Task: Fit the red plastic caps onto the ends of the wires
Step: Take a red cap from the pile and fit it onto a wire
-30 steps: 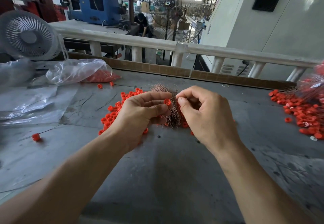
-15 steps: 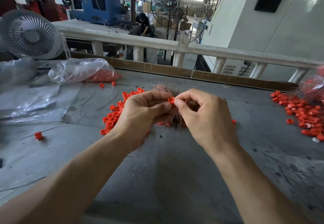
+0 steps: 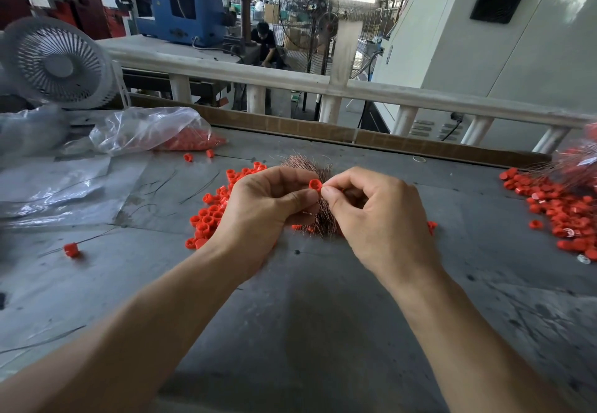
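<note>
Both forearms reach in from the near edge over a grey worktop point(image 3: 307, 332), scuffed and bare in front. The hands meet in the middle: the left hand point(image 3: 268, 209) has its fingers curled and pinches a red cap point(image 3: 315, 184) between thumb and forefinger, open end showing. The right hand point(image 3: 371, 212) is curled too, thumb and forefinger pressed together right up against the cap. I'd guess there's a wire in that pinch, but honestly it's too thin to see.

Just behind and under the hands sits a bundle of copper wires point(image 3: 307, 167), bristly ends sticking up and away. Left of it, a loose pile of caps point(image 3: 210, 212) is spread on the worktop, partly hidden by the left hand. One stray cap point(image 3: 71, 249) lies well off to the left on its own, with a few thin dark wires near it.

Over on the right edge there's a second heap point(image 3: 555, 209) of red caps, with more copper strands lying over its far side.

Farther back on the left, a clear bag point(image 3: 142, 128) holds more red caps, and crumpled plastic sheets lie beside it. A white fan point(image 3: 55, 63) stands behind the bag. A pale railing point(image 3: 323, 84) runs along the far side, then a blue machine point(image 3: 184, 2) and a big white cabinet point(image 3: 500, 41) beyond.
</note>
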Available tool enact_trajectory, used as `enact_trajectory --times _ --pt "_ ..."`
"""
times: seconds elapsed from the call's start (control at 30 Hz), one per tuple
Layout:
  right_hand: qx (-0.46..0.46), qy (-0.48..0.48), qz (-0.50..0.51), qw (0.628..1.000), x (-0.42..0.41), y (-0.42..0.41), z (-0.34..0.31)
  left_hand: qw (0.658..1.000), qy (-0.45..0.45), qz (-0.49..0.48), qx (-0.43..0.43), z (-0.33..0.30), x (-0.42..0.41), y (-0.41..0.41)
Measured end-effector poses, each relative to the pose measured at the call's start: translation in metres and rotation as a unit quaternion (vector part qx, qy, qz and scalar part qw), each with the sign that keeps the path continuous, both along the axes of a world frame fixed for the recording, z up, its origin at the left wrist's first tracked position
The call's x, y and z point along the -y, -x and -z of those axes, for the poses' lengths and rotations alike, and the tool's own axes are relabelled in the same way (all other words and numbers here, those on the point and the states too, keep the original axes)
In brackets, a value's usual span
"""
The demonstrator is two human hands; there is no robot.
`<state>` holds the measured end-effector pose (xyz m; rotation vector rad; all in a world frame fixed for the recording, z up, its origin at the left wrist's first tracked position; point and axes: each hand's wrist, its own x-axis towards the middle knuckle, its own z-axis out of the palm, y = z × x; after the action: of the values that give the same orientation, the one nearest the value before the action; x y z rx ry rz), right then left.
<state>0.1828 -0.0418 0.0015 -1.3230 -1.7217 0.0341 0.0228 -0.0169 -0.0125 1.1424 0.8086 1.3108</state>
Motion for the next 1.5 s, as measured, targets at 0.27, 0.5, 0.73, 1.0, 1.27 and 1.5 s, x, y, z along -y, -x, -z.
enact_trajectory --times 0.27,0.5,0.73,1.0,1.27,1.5 --pt "0.018 -0.004 0.001 1.000 0.001 0.000 0.000 1.000 -0.008 -0.001 0.007 0.001 0.000 0.000" --pt "0.016 -0.005 0.015 1.000 -0.003 -0.004 0.001 1.000 -0.003 0.010 0.015 0.002 -0.001 0.000" --pt "-0.012 0.014 0.005 1.000 -0.004 -0.009 -0.001 0.999 0.005 0.023 0.021 0.002 0.000 0.002" --pt "-0.011 0.016 -0.024 1.000 -0.002 -0.010 -0.003 0.998 0.016 0.031 0.048 0.001 -0.001 0.002" --pt "-0.038 0.039 -0.056 0.997 -0.001 -0.010 -0.004 0.999 0.003 0.033 0.036 -0.001 -0.002 0.004" --pt "-0.038 0.066 -0.063 0.995 -0.003 -0.009 -0.001 0.998 -0.010 0.049 0.045 -0.004 0.000 0.006"
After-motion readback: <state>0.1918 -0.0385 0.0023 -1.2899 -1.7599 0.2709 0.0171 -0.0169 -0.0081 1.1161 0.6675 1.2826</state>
